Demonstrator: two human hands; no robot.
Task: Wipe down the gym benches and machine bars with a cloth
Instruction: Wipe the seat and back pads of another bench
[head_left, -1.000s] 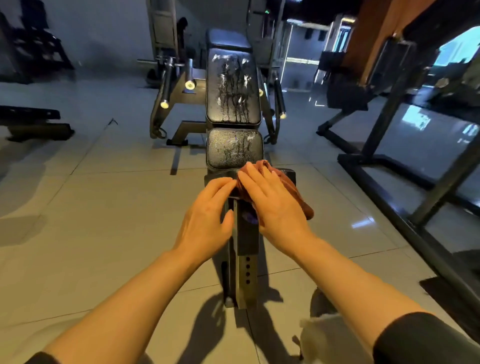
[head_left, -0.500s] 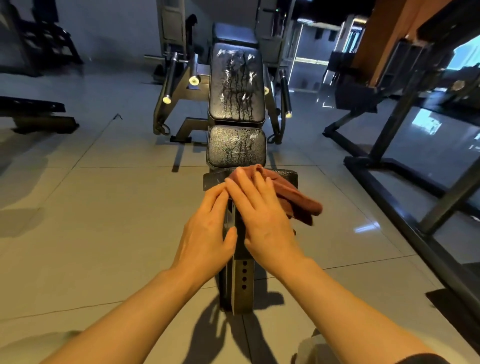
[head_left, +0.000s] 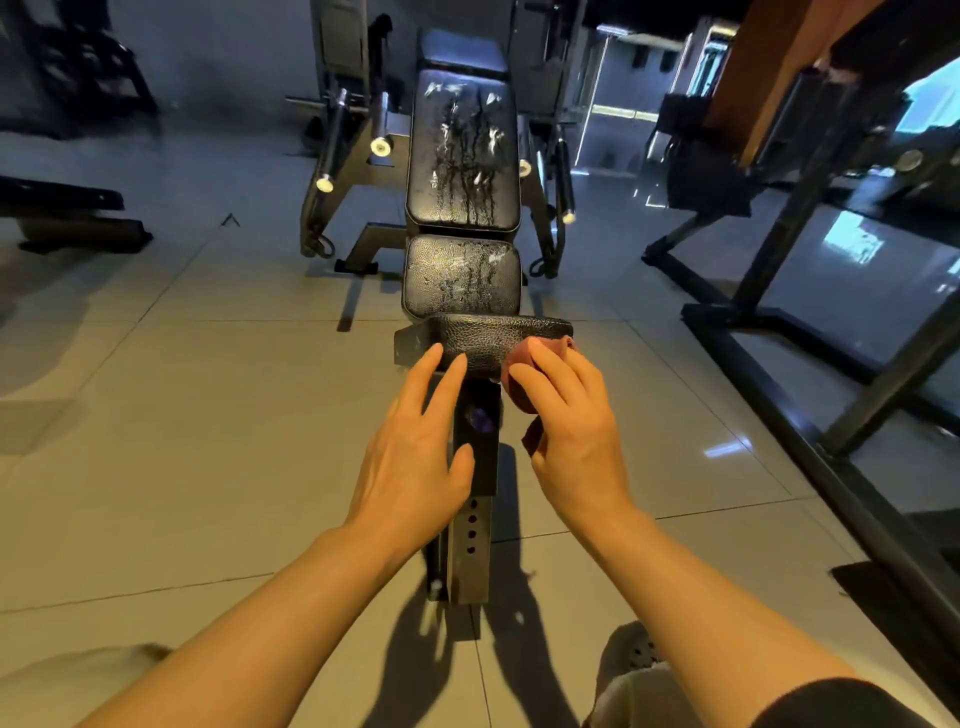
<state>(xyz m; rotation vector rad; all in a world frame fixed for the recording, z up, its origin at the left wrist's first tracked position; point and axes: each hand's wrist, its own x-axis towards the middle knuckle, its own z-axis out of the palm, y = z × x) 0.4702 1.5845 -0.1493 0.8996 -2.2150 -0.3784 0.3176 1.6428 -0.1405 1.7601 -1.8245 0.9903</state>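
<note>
A black adjustable gym bench (head_left: 462, 156) stretches away from me, its worn back pad and seat pad (head_left: 461, 275) cracked and streaked white. At its near end is a small black foot pad (head_left: 483, 335) on a steel post (head_left: 475, 519). My right hand (head_left: 569, 421) is closed around a bunched reddish-brown cloth (head_left: 519, 384) and presses it against the right part of the foot pad. My left hand (head_left: 415, 452) is flat with fingers apart, its fingertips on the pad's left front edge, holding nothing.
Behind the bench stands a machine with chrome-tipped bars (head_left: 332, 150). A black rack frame (head_left: 831, 332) runs along the right on the tiled floor (head_left: 182, 441). A low dark bench (head_left: 67, 213) lies at the left. My shoe (head_left: 631, 649) shows at the bottom.
The cloth, spread across the foot pad before, is now bunched in my right hand at the pad's right side. My hands have moved apart and the pad's top is uncovered.
</note>
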